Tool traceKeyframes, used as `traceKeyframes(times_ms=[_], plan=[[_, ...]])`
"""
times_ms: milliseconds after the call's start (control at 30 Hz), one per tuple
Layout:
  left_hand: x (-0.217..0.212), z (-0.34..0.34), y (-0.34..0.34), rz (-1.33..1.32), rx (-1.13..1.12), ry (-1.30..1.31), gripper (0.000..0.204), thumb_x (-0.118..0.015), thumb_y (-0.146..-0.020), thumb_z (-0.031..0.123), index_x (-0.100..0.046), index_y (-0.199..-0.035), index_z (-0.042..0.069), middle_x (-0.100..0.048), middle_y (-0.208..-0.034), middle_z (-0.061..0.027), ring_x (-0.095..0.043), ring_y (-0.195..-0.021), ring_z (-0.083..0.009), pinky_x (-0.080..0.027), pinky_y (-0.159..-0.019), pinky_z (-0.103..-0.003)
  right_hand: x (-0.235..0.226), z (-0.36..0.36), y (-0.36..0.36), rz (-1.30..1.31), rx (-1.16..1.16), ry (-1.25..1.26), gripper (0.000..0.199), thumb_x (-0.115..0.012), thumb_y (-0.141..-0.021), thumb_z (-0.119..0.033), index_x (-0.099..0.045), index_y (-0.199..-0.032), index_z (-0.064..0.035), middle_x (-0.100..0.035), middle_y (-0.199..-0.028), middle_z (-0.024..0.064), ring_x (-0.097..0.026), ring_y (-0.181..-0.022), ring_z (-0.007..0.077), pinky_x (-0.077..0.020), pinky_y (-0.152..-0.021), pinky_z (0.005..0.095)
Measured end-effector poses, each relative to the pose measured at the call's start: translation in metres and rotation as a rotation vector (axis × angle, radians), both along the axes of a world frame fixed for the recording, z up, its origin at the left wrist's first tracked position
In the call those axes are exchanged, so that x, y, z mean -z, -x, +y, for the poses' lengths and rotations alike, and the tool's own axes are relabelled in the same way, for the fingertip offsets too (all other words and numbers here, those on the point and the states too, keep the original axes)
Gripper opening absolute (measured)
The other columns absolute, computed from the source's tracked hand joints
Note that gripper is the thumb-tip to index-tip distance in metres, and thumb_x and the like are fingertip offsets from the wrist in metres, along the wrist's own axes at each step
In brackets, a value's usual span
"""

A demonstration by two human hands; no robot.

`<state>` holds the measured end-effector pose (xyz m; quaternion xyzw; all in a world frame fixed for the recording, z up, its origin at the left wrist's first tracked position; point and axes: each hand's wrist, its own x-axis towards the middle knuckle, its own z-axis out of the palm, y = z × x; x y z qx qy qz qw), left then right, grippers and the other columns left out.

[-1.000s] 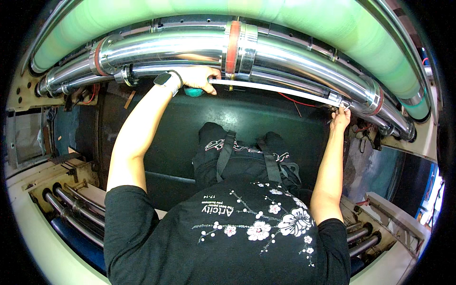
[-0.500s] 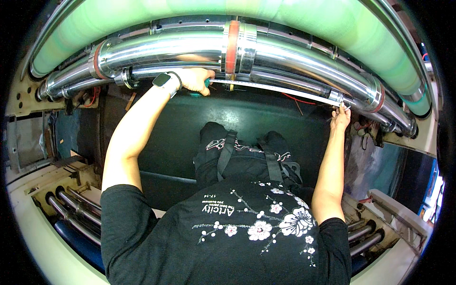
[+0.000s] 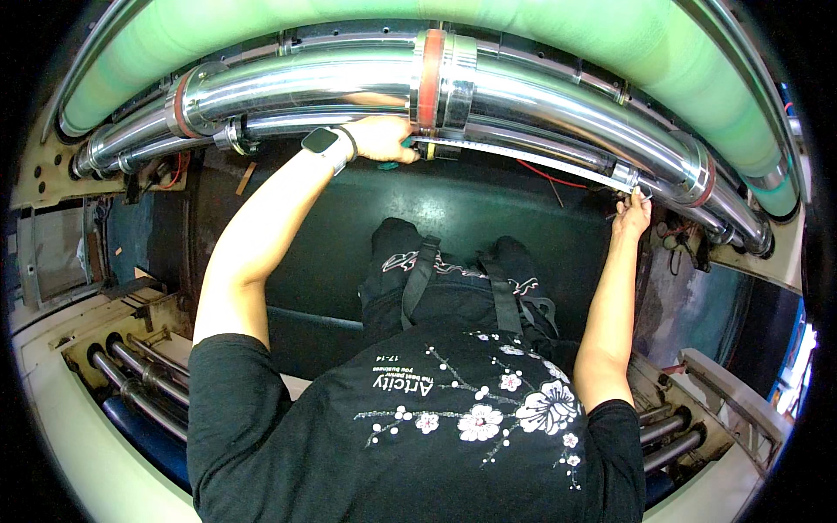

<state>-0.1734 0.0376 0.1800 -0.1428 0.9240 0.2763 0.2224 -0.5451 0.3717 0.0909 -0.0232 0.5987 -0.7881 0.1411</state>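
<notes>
My left hand [image 3: 381,139] is closed around the green case of a tape measure [image 3: 523,156], just below the orange band at the middle of the polished steel roller [image 3: 305,87]. From the case the white blade runs out to the right, along the underside of the rollers. Its far end is pinched in the fingers of my right hand [image 3: 631,214], next to a metal collar [image 3: 624,174] on the thinner shaft. A watch with a dark face [image 3: 320,140] sits on my left wrist. Most of the green case is hidden by my fingers.
A large green roller [image 3: 349,13] spans the top, above the steel roller. A red cable [image 3: 545,177] hangs under the blade. Dark green sheeting [image 3: 323,235] lies below. Machine frames with steel bars [image 3: 148,375] stand at lower left and lower right.
My left hand has moved right with the tape case, closer to the orange band, and the stretched blade is shorter. My right hand stays by the collar, with the blade's end in its fingers.
</notes>
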Motion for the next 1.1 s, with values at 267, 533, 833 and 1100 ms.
traceKeyframes(times_ms=[267, 533, 833, 1100], plan=[[0.003, 0.007, 0.005, 0.153, -0.155, 0.047, 0.036, -0.045, -0.086, 0.04, -0.055, -0.112, 0.017, -0.059, -0.104, -0.011, -0.055, -0.096, -0.0282, -0.042, -0.083, -0.037, 0.0, -0.007, -0.006, 0.016, 0.133, -0.081, 0.013, -0.062, -0.08, -0.012, -0.051, -0.075, -0.0086, -0.052, -0.06, -0.001, -0.046, -0.046, 0.0071, -0.029, -0.037, 0.0181], [0.029, 0.007, 0.004, 0.224, -0.3, 0.117, 0.04, -0.046, -0.081, 0.052, -0.062, -0.102, 0.021, -0.063, -0.093, -0.0088, -0.059, -0.087, -0.0254, -0.045, -0.077, -0.036, -0.003, -0.01, -0.007, 0.054, 0.139, -0.14, 0.013, -0.06, -0.082, -0.016, -0.05, -0.075, -0.01, -0.048, -0.058, -0.0045, -0.042, -0.046, 0.0043, -0.0258, -0.038, 0.0174], [-0.007, 0.021, 0.011, 0.096, -0.337, 0.121, 0.038, -0.047, -0.082, 0.047, -0.061, -0.1, 0.017, -0.061, -0.096, -0.0117, -0.057, -0.091, -0.028, -0.044, -0.079, -0.036, -0.009, -0.011, -0.008, 0.087, 0.118, -0.183, 0.012, -0.056, -0.084, -0.017, -0.05, -0.079, -0.008, -0.05, -0.06, -0.0024, -0.044, -0.047, 0.0052, -0.0257, -0.037, 0.0172], [0.007, 0.014, 0.01, 0.099, -0.348, 0.149, 0.04, -0.046, -0.08, 0.049, -0.062, -0.098, 0.016, -0.061, -0.097, -0.0137, -0.057, -0.091, -0.0292, -0.044, -0.078, -0.037, -0.007, -0.009, -0.019, -0.04, 0.139, -0.135, 0.022, -0.055, -0.085, -0.026, -0.048, -0.078, -0.0065, -0.044, -0.061, -0.0009, -0.037, -0.048, 0.0071, -0.0247, -0.036, 0.0199]])
